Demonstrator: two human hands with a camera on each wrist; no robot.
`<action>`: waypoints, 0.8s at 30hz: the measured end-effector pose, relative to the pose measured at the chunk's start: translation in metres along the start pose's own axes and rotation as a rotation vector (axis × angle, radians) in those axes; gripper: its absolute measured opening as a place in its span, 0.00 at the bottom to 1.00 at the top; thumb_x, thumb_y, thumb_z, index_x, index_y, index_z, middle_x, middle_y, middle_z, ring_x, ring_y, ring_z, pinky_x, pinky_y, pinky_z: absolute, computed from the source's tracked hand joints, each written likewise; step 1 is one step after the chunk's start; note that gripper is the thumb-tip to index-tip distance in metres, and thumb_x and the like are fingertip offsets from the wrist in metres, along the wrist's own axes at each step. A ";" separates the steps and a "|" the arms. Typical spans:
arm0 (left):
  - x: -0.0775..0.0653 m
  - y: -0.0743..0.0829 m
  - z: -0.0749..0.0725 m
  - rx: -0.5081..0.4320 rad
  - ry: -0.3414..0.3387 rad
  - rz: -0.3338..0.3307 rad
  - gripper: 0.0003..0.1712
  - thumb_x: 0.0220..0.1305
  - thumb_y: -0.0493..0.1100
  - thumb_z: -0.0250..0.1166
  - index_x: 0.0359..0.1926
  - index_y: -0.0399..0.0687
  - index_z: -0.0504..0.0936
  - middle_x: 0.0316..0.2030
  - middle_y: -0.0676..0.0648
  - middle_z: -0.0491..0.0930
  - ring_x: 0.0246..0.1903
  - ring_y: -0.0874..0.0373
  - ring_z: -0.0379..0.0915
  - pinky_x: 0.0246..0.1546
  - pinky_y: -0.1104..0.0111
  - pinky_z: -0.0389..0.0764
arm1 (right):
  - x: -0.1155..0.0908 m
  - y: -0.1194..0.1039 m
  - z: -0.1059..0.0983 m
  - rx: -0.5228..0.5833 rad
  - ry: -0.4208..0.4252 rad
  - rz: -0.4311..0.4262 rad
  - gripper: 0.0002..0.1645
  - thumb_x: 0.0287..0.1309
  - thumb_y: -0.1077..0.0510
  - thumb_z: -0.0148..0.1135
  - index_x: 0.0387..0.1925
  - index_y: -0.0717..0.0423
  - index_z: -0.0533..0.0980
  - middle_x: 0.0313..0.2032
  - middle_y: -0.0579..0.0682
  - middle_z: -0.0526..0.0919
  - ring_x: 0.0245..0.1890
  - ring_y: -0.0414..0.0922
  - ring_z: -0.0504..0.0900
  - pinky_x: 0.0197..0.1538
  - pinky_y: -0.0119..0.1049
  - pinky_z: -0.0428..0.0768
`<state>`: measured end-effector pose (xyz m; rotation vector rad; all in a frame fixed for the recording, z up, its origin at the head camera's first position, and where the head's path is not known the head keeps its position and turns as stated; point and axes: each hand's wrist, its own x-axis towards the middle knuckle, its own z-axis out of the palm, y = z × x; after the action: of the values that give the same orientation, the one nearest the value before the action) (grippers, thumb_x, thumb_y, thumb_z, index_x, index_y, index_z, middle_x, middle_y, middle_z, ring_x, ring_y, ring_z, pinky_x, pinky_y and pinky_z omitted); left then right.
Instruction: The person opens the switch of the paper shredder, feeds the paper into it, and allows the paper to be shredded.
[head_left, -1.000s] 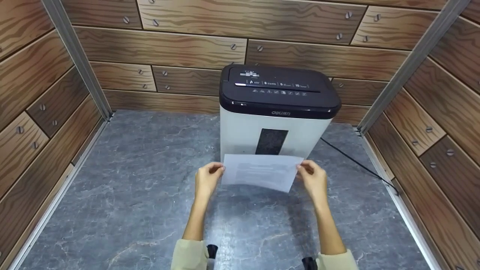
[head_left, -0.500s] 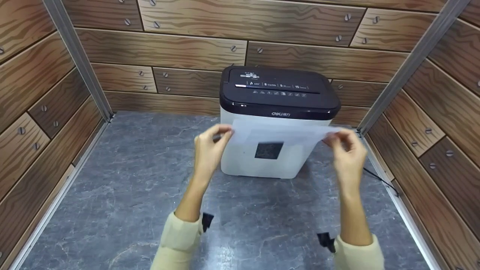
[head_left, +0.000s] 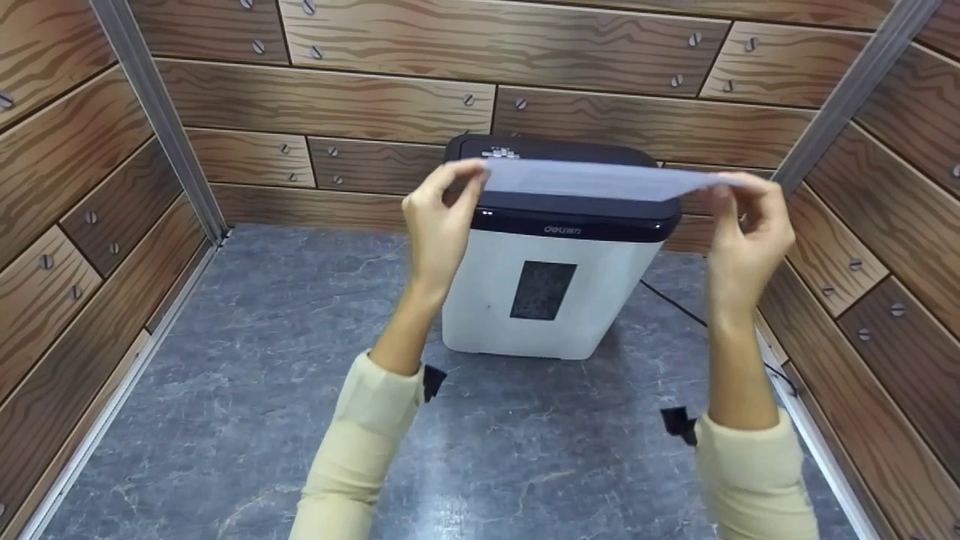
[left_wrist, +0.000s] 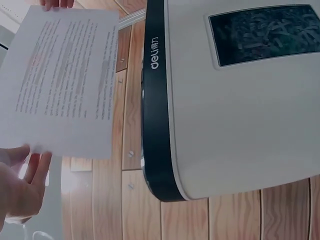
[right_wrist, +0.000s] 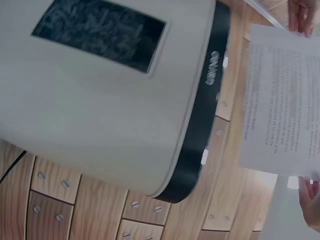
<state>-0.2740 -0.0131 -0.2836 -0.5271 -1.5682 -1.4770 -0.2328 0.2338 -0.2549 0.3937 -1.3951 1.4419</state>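
Note:
A printed sheet of paper (head_left: 592, 180) is stretched between the two hands, above the front part of a paper shredder's black lid. My left hand (head_left: 442, 225) pinches the sheet's left end between thumb and fingers. At the opposite end, my right hand (head_left: 750, 240) pinches the paper the same way. The shredder (head_left: 480, 292) has a white body with a dark window; its feed slot is hidden behind the paper. Lines of text cover the paper (left_wrist: 65, 75) in the left wrist view. Paper shreds show through the window (right_wrist: 100, 32) in the right wrist view.
The shredder stands on a grey marbled floor (head_left: 285, 360) against a wood-patterned back wall (head_left: 337, 94). A black power cord (head_left: 675, 304) runs from it toward the right wall (head_left: 862, 247). Grey metal posts (head_left: 161, 112) mark the corners.
Both hands have raised the paper from in front of the shredder's body to above its lid, moving forward and somewhat right. The grip at both ends stays the same.

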 end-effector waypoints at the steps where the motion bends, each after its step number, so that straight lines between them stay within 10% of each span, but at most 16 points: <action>1: 0.003 -0.003 0.003 -0.007 0.004 -0.002 0.04 0.56 0.33 0.66 0.32 0.35 0.83 0.32 0.45 0.83 0.31 0.62 0.78 0.33 0.70 0.79 | 0.003 0.004 0.001 -0.004 -0.004 0.002 0.09 0.50 0.66 0.64 0.31 0.72 0.77 0.30 0.58 0.80 0.30 0.48 0.77 0.41 0.34 0.76; 10: 0.014 -0.038 0.023 0.024 0.015 -0.117 0.05 0.56 0.35 0.66 0.33 0.36 0.84 0.32 0.47 0.83 0.34 0.65 0.77 0.38 0.74 0.76 | 0.014 0.065 -0.001 -0.021 -0.040 0.097 0.03 0.53 0.71 0.61 0.32 0.67 0.77 0.29 0.56 0.78 0.30 0.47 0.79 0.41 0.33 0.78; 24: 0.008 -0.066 0.030 0.071 0.012 -0.191 0.05 0.55 0.34 0.66 0.34 0.36 0.84 0.32 0.46 0.83 0.34 0.63 0.77 0.40 0.66 0.77 | 0.014 0.098 -0.002 -0.220 -0.106 0.109 0.10 0.53 0.66 0.63 0.35 0.72 0.76 0.30 0.51 0.81 0.32 0.40 0.78 0.41 0.30 0.76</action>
<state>-0.3401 -0.0004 -0.3108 -0.3342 -1.6924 -1.5557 -0.3181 0.2633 -0.2955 0.2592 -1.6640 1.3522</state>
